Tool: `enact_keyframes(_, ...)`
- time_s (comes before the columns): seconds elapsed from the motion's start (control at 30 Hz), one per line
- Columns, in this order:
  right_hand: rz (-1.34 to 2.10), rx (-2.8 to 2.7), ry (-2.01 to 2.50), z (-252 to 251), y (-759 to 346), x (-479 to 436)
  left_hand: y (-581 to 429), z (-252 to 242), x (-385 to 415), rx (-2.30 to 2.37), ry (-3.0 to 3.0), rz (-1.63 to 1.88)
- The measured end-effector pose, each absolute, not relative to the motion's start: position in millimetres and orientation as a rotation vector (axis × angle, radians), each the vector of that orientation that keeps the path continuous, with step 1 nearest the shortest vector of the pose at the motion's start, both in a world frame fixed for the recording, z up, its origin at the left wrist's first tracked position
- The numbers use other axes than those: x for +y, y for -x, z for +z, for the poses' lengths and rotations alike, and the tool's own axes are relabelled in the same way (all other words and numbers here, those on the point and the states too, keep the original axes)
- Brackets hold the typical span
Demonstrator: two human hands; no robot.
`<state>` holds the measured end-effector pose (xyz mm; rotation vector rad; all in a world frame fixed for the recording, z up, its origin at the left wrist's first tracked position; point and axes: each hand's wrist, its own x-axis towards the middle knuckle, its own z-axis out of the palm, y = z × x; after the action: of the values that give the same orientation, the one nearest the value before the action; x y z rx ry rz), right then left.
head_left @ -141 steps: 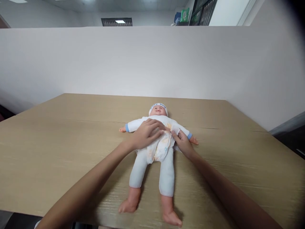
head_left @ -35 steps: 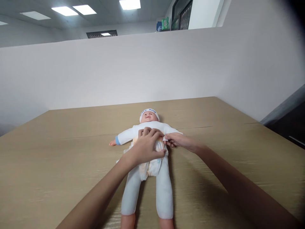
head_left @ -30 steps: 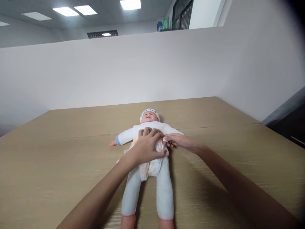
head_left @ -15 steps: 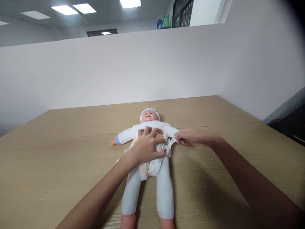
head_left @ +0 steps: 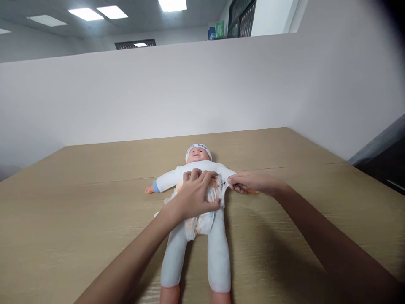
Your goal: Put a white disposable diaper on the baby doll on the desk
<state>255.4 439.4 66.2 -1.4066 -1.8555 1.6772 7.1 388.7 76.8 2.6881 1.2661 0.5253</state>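
The diaper [head_left: 201, 224] covers the doll's [head_left: 202, 166] front, left hand [head_left: 193, 196] spread on it; right hand [head_left: 251, 182] pinches its two-o'clock tab [head_left: 226, 185], seemingly unfastened; the eight-o'clock edge [head_left: 169, 199] juts loose.

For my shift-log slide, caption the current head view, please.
On a tan table, a doll lies face-up, left hand spread over its diaper, right hand pinching the diaper's side.
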Motion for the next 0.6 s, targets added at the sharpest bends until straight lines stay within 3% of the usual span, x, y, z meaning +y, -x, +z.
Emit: enact_keyframes(0.6,1.665,-1.747,1.001,29.7,-219.7,435.3,-7.2,75.8,389.4,1.283,-2.713,0.503)
